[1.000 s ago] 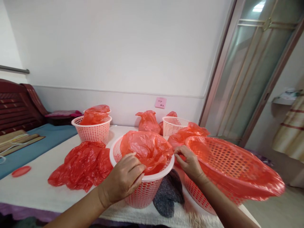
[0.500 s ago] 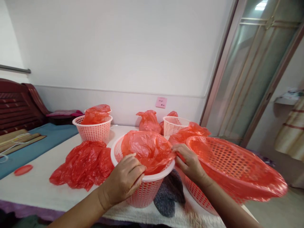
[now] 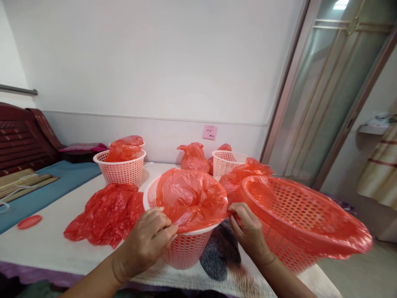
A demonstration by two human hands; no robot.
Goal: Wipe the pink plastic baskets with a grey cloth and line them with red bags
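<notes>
A red plastic bag lies inside the mouth of a round perforated basket with a white rim, its edge drawn over the front and right of the rim. My left hand is closed on the bag's edge at the front left of the rim. At the right side, my right hand pinches the bag's edge just past the rim. The rim's left part shows bare white. Close to my right hand stands a larger basket with red plastic over its rim. A dark grey cloth lies between the two baskets.
A crumpled red bag pile lies left of the basket. Behind it stands another basket holding red plastic. A white basket and a bunched red bag are near the wall. A red oval piece lies far left.
Both hands have moved down and apart, my left hand leftward. The bag's edge now stretches over the front and right of the rim, where it hung loose inside before.
</notes>
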